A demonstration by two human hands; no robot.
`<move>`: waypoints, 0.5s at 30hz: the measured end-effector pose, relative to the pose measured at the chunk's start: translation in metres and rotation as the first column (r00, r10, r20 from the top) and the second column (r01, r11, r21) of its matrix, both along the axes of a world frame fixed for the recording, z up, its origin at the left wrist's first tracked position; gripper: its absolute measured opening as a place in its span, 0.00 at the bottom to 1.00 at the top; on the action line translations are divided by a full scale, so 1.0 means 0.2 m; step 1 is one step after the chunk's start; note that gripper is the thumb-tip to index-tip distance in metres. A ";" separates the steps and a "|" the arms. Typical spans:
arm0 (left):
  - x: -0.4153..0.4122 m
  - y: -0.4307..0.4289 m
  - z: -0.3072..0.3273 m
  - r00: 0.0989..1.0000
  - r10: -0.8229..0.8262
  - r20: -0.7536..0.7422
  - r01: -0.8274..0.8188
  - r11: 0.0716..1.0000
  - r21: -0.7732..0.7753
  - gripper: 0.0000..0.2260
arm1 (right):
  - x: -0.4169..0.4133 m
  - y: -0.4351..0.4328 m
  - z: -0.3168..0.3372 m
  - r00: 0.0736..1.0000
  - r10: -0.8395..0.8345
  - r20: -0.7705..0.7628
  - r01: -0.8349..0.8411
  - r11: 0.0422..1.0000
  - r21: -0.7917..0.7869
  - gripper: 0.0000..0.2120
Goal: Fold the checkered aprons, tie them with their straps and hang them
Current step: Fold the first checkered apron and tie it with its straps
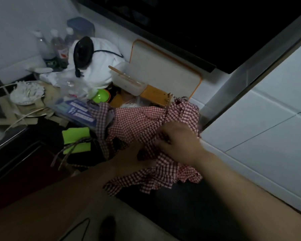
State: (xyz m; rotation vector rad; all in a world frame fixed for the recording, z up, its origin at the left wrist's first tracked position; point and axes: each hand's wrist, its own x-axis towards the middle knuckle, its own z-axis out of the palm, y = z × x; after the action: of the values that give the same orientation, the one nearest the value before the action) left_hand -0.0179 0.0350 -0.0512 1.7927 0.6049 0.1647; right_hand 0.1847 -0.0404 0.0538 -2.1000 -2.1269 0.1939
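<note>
A red-and-white checkered apron (pixel 139 124) lies bunched on the dark counter, its frilled hem (pixel 151 181) hanging toward me. My right hand (pixel 177 141) sits on top of the cloth at its right side, fingers curled into the fabric. A thin strap (pixel 168 108) rises from that hand to the apron's upper edge. My left hand (pixel 129 157) reaches in from the lower left; its fingers are buried under the folds, so its grip is hidden. Two more checkered straps (pixel 66 152) trail off to the left over the counter edge.
Clutter fills the counter behind: a white cutting board with orange rim (pixel 163 66), a clear box with chopsticks (pixel 127 80), a green bowl (pixel 101 95), bottles (pixel 57 47), a white appliance (pixel 97 60), a bright green cloth (pixel 76 138). A white tiled wall (pixel 259 119) stands at right.
</note>
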 end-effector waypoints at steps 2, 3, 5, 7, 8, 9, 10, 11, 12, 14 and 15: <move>-0.05 -0.05 -0.03 0.999 0.020 -0.047 -0.014 0.992 0.129 0.32 | -0.09 0.00 -0.11 0.981 0.177 0.082 -0.155 0.962 -0.224 0.27; -0.08 -0.06 -0.06 0.993 0.024 -0.112 -0.001 0.979 0.202 0.34 | -0.11 0.00 -0.16 0.960 0.243 0.138 -0.188 0.927 -0.323 0.28; -0.16 -0.08 -0.17 0.977 0.032 -0.210 0.049 0.929 0.367 0.36 | -0.11 0.00 -0.18 0.922 0.318 0.221 -0.187 0.866 -0.465 0.21; -0.22 -0.08 -0.23 0.969 0.079 -0.234 0.036 0.892 0.450 0.24 | -0.07 -0.03 -0.14 0.957 0.243 0.160 -0.125 0.840 -0.528 0.13; -0.22 -0.09 -0.18 0.966 0.122 -0.227 -0.005 0.889 0.457 0.16 | -0.06 -0.05 -0.12 0.979 0.185 0.089 -0.110 0.839 -0.533 0.13; -0.20 -0.10 -0.12 0.965 0.155 -0.210 -0.041 0.884 0.465 0.09 | -0.06 -0.08 -0.09 0.991 0.136 0.012 -0.111 0.850 -0.516 0.16; -0.16 -0.12 -0.03 0.972 0.164 -0.170 -0.067 0.881 0.467 0.04 | -0.08 -0.13 -0.04 0.992 0.118 -0.039 -0.122 0.869 -0.479 0.19; -0.11 -0.14 0.07 0.977 0.168 -0.130 -0.087 0.876 0.475 0.03 | -0.09 -0.16 0.00 0.990 0.118 -0.073 -0.138 0.898 -0.418 0.21; -0.04 -0.16 0.17 0.981 0.171 -0.088 -0.106 0.865 0.491 0.02 | -0.11 -0.19 0.04 0.988 0.128 -0.087 -0.151 0.917 -0.369 0.23; 0.07 -0.20 0.36 0.974 0.224 0.043 -0.214 0.836 0.504 0.03 | -0.11 -0.22 0.13 0.987 0.106 -0.122 -0.135 0.957 -0.258 0.15; 0.11 -0.25 0.45 0.954 0.272 0.124 -0.298 0.835 0.463 0.05 | -0.08 -0.25 0.20 0.987 0.064 -0.145 -0.090 0.979 -0.181 0.09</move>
State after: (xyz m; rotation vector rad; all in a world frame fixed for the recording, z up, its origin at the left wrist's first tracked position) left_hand 0.0045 -0.0142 0.0398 2.1540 0.8471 0.6124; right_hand 0.1691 -0.0899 0.0933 -2.0321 -2.1846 0.5536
